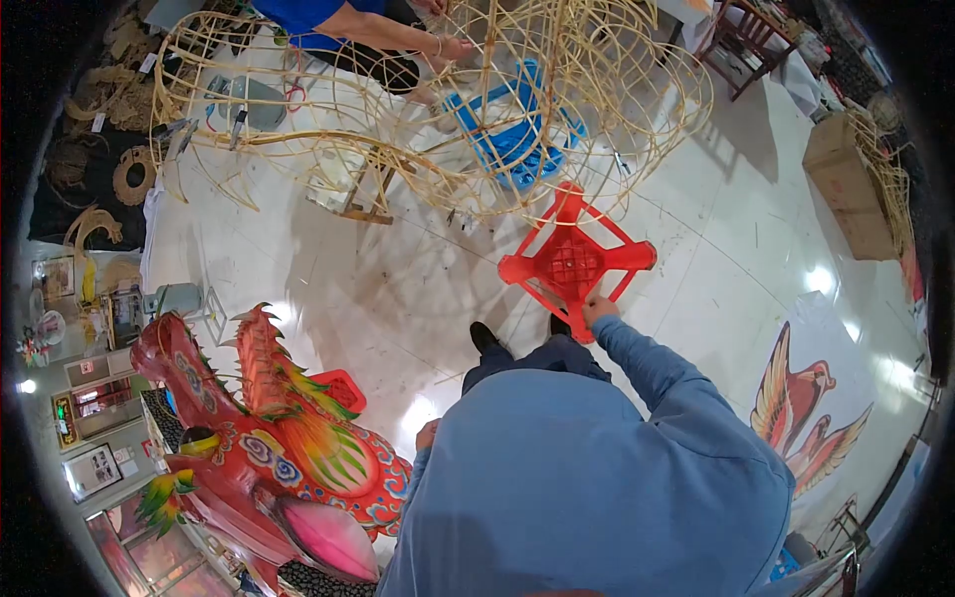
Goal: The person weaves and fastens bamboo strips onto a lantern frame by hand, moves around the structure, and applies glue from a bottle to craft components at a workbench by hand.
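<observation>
My right hand is closed on one leg of a red plastic stool. The stool's legs spread outward around its square, latticed middle, and it is in front of my feet. At my left side hangs my left hand, partly covered by my blue-grey sleeve and body; its fingers do not show clearly. Beyond the stool is a large woven frame of bent bamboo strips, whose lower edge comes close to the stool's far leg.
Another person's hand touches the bamboo frame. Behind its strips stands a blue plastic stool. A painted dragon head lies at left, near another red stool. At right are a cardboard box and a bird painting.
</observation>
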{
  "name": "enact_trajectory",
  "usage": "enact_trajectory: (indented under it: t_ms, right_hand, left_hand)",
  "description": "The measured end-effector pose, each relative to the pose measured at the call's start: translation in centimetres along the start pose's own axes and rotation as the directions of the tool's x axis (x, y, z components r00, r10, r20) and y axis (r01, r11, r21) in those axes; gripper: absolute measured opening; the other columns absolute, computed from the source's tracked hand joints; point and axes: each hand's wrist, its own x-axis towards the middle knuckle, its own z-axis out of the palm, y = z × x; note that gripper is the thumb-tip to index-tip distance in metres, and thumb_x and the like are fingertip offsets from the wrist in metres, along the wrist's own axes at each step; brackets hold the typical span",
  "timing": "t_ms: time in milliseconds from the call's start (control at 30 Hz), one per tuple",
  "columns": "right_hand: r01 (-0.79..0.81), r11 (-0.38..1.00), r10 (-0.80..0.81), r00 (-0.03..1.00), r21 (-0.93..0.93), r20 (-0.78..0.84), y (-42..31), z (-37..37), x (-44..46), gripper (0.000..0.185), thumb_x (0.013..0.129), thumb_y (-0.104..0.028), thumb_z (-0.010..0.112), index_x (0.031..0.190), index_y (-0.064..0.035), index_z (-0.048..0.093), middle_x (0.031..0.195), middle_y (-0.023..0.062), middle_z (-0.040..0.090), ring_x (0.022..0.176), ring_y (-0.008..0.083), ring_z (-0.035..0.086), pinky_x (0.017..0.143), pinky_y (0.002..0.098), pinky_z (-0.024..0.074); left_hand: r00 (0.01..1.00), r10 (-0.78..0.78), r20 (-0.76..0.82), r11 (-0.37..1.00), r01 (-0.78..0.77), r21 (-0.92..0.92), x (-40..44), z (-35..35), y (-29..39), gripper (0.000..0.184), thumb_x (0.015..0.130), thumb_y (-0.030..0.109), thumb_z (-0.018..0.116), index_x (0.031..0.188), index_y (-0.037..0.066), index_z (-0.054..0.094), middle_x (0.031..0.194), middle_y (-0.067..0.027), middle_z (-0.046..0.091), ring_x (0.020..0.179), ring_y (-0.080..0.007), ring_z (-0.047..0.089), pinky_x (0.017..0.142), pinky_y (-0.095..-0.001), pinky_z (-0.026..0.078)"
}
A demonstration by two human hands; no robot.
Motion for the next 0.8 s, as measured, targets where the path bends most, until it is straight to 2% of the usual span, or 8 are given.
enact_trajectory:
  t_ms: [67,167,333,433,467,567,733,800]
  right_hand:
    - [-0.023,0.999,0.025,0.998,-0.039,0.063,1.9,0.3,-0.6,0.038,0.070,-0.036,0.052,0.086,-0.0026,0.062,0.076,0.0174,0.062,0.077,0.0334,0.059,0.073,0.0403,0.0467]
    - [-0.035,0.993,0.054,0.984,-0.112,0.171,4.6,0.3,-0.8,0.032,0.072,-0.032,0.052,0.084,-0.0032,0.062,0.075,0.0157,0.063,0.071,0.0295,0.062,0.069,0.0376,0.0489]
    - [-0.150,0.988,0.153,0.961,-0.033,0.231,6.7,0.0,1.3,0.028,0.075,-0.026,0.050,0.085,-0.0026,0.062,0.073,0.0145,0.063,0.062,0.0248,0.063,0.064,0.0340,0.0508]
    - [-0.275,0.960,0.243,0.909,0.048,0.339,6.9,-0.3,2.9,0.034,0.073,-0.033,0.051,0.085,-0.0033,0.062,0.086,0.0210,0.060,0.084,0.0341,0.058,0.076,0.0390,0.0457]
    - [-0.274,0.961,0.243,0.910,0.048,0.336,6.9,-0.2,3.1,0.034,0.073,-0.033,0.051,0.085,-0.0033,0.062,0.086,0.0210,0.060,0.084,0.0341,0.058,0.076,0.0390,0.0457]
    - [-0.129,0.992,0.129,0.967,-0.011,0.219,6.4,0.4,3.6,0.027,0.078,-0.024,0.048,0.084,-0.0020,0.062,0.068,0.0123,0.063,0.055,0.0210,0.063,0.060,0.0310,0.0514]
    - [-0.092,0.995,0.096,0.968,-0.032,0.230,5.1,-0.2,2.4,0.030,0.077,-0.028,0.048,0.082,-0.0021,0.063,0.066,0.0115,0.063,0.055,0.0203,0.062,0.060,0.0316,0.0511]
    - [-0.024,0.996,0.042,0.974,-0.083,0.223,5.3,-0.1,1.4,0.031,0.077,-0.029,0.048,0.081,-0.0020,0.063,0.066,0.0114,0.063,0.055,0.0200,0.063,0.061,0.0312,0.0509]
  left_hand:
    - [1.000,0.006,-0.001,1.000,-0.006,0.007,0.0,-0.1,0.4,0.035,0.081,0.036,0.051,0.099,0.007,0.059,0.083,-0.0057,0.063,0.077,-0.0136,0.059,0.070,-0.0263,0.046]
    - [1.000,0.008,-0.002,1.000,-0.008,0.015,-0.2,-0.3,1.0,0.035,0.081,0.036,0.051,0.099,0.007,0.059,0.083,-0.0058,0.063,0.077,-0.0136,0.059,0.070,-0.0264,0.046]
    - [1.000,0.018,-0.001,0.999,-0.018,0.028,-0.4,-0.5,1.9,0.035,0.081,0.036,0.051,0.098,0.007,0.059,0.083,-0.0059,0.063,0.077,-0.0136,0.059,0.070,-0.0264,0.046]
    - [1.000,0.023,0.000,0.999,-0.023,0.034,-0.5,-0.5,2.4,0.035,0.081,0.036,0.051,0.098,0.007,0.059,0.083,-0.0060,0.063,0.077,-0.0135,0.059,0.070,-0.0265,0.046]
    - [1.000,0.026,-0.001,0.999,-0.026,0.036,-0.6,-0.5,2.6,0.035,0.081,0.036,0.051,0.098,0.007,0.059,0.083,-0.0060,0.063,0.077,-0.0135,0.059,0.070,-0.0265,0.046]
    - [1.000,0.031,0.002,0.999,-0.031,0.038,-0.5,-0.3,3.1,0.035,0.081,0.036,0.051,0.098,0.007,0.059,0.083,-0.0061,0.063,0.076,-0.0135,0.059,0.070,-0.0265,0.046]
    - [0.999,0.039,0.005,0.999,-0.040,0.038,-0.7,0.0,3.4,0.035,0.081,0.036,0.051,0.098,0.007,0.059,0.082,-0.0062,0.063,0.076,-0.0135,0.059,0.070,-0.0266,0.046]
    - [0.999,0.043,0.003,0.998,-0.043,0.039,-0.7,0.0,3.4,0.035,0.081,0.036,0.051,0.097,0.007,0.059,0.082,-0.0063,0.063,0.076,-0.0134,0.059,0.070,-0.0266,0.046]
